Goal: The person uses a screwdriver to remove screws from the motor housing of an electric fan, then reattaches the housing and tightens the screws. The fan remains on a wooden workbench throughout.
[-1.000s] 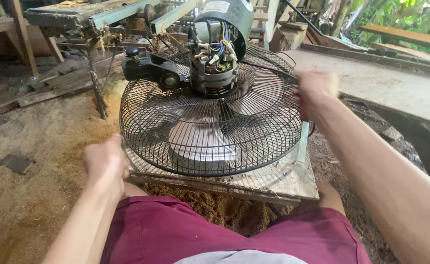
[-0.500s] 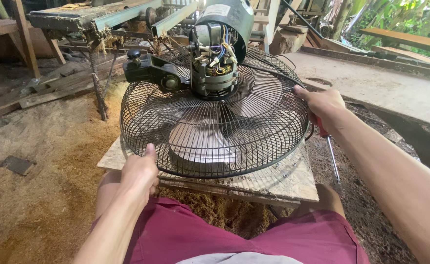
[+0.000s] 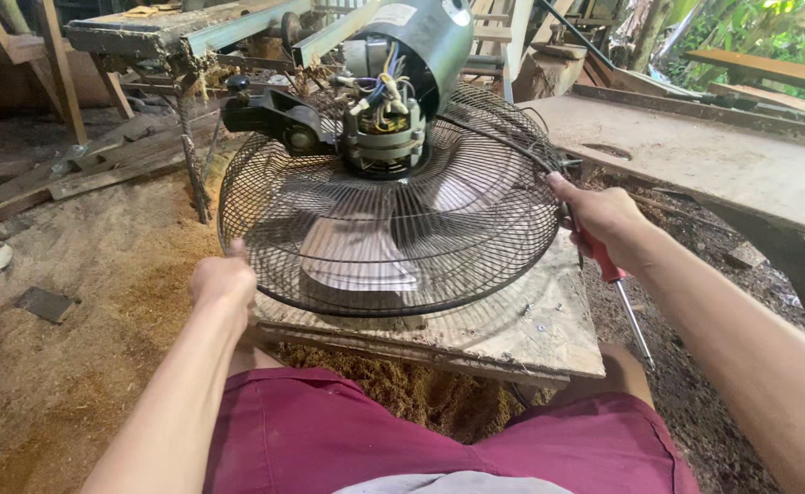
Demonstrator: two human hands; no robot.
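Fan [image 3: 393,210] lies face-down on a wooden board [image 3: 530,338] across the person's knees, rear wire guard [image 3: 475,229] up; motor [image 3: 386,137] stands at the centre with its rear cover off, windings and coloured wires exposed; dark cover shell [image 3: 430,37] leans tilted just behind the motor. My read: housing removal is done; guard is on the fan and blades [image 3: 356,252] sit under it, so guard and blade removal look not yet done.

Left hand [image 3: 224,282] is at the near-left rim of the guard, fingers curled, thumb up against the wire; whether it actually clamps the rim I cannot tell. Right hand [image 3: 604,220] is closed around a red-handled screwdriver [image 3: 615,284], shaft pointing down past the board's right edge, fingertips touching the guard rim on the right.

Clearances: guard overhangs the board on the left and near side; board's right corner has bare room beside the guard; black stand bracket [image 3: 279,119] juts left from the motor, close to the guard top; a workbench [image 3: 164,37] with a metal leg stands just behind-left; a long plank table [image 3: 723,155] runs along the right, near the right forearm; sawdust floor [image 3: 64,302] on the left is the open side for swinging the fan.
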